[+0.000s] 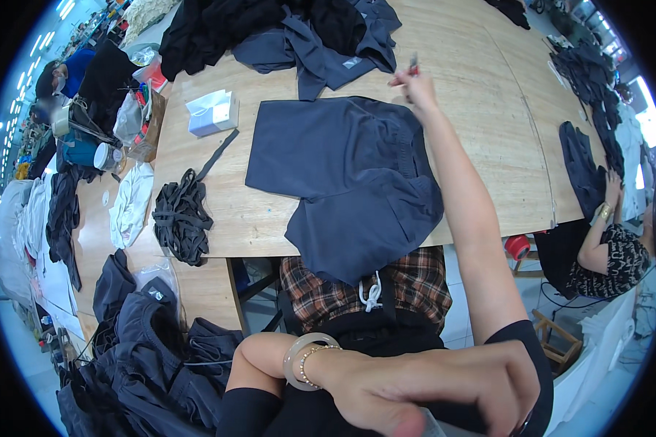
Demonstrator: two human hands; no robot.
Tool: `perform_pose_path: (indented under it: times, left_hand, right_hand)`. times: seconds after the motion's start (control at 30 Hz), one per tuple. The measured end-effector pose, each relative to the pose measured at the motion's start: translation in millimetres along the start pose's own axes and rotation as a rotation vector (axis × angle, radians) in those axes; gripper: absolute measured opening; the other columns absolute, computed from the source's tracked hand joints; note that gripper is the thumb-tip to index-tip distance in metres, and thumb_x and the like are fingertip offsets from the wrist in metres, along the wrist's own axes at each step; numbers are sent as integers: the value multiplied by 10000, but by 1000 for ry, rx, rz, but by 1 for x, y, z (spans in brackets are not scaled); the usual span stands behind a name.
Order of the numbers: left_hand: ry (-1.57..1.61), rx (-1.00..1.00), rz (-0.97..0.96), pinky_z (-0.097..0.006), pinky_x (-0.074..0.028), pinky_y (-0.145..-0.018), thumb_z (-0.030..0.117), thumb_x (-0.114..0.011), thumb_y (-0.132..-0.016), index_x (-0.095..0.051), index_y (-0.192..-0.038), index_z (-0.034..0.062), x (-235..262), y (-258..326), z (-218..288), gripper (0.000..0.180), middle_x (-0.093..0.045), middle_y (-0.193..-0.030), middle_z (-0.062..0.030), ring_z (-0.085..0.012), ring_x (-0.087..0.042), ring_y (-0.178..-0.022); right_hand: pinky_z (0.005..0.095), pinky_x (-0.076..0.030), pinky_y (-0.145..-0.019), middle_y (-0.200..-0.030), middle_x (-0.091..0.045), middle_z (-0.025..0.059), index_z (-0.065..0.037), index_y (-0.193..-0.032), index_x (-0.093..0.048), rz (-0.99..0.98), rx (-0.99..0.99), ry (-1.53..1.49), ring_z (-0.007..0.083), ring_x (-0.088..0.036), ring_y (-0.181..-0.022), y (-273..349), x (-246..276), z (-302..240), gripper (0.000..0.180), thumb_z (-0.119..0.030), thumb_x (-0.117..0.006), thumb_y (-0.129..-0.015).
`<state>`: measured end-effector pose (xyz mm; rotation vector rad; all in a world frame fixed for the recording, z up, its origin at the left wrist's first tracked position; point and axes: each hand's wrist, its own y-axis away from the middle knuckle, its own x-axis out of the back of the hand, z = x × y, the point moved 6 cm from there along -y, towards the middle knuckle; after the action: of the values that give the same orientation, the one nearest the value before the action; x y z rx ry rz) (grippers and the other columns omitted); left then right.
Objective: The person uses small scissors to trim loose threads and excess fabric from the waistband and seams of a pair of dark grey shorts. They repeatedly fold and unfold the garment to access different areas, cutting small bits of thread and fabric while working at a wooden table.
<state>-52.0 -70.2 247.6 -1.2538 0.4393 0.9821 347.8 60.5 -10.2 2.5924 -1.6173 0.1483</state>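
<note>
My right hand (pixel 416 89), stretched out over the far part of the table, is closed on a small red and grey tool (pixel 414 68), too blurred to name for sure. Below it lies a pair of dark navy shorts (pixel 342 160), flat, with the gathered waistband to the right and one leg over the near table edge. Close to the camera, my left hand (pixel 444 382) bends its fingers above my lap, a bangle and beaded bracelet at its wrist. Something pale and translucent (pixel 431 424) shows by its thumb, mostly hidden.
Dark garments (pixel 321 47) are heaped at the far edge. Left of the shorts are a tissue box (pixel 212 113), a tangle of dark strips (pixel 182 218) and white cloth (pixel 132 204). More dark garments (pixel 153 364) are piled at lower left. A person (pixel 608 255) sits at the right.
</note>
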Motion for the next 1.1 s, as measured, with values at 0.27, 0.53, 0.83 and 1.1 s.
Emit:
perform_pose_path:
  times: [0.27, 0.53, 0.83, 1.1]
  left_hand:
    - [-37, 253, -182, -361, -469, -793, 355, -584, -1010, -648, -1035, -21, 34, 37, 4, 382, -622, -999, -148, -251, -596, -872]
    - [-563, 442, -17, -380, -504, -854, 242, -628, -995, -706, -971, -11, 76, 40, 38, 266, -686, -1002, -162, -339, -661, -913]
    - [-813, 645, 1640, -220, -518, -654, 319, -635, -1005, -675, -921, -7, 209, 256, 49, 339, -680, -785, -36, -75, -643, -727]
    - [-1318, 89, 1642, -227, -324, -568, 93, -636, -968, -566, -776, 42, 193, 239, 95, 211, -474, -678, 51, -42, -384, -616]
  right_hand:
    - [385, -527, -780, -930, -735, 163, -34, -1065, -723, 97, 370, 726, 284, -717, -906, 68, 122, -46, 226, -176, -588, -953]
    - [301, -398, -579, -629, -547, 29, 41, -871, -724, -135, -74, 452, 106, -468, -614, 212, 124, 32, 289, -246, -727, -907]
    - [271, -349, -562, -590, -451, -19, 48, -790, -712, -254, -203, 371, 67, -410, -615, 222, 106, 19, 374, -309, -816, -829]
    - [208, -442, -701, -839, -628, -38, 33, -961, -687, -94, -46, -57, 46, -541, -763, 226, 108, -3, 163, -56, -778, -859]
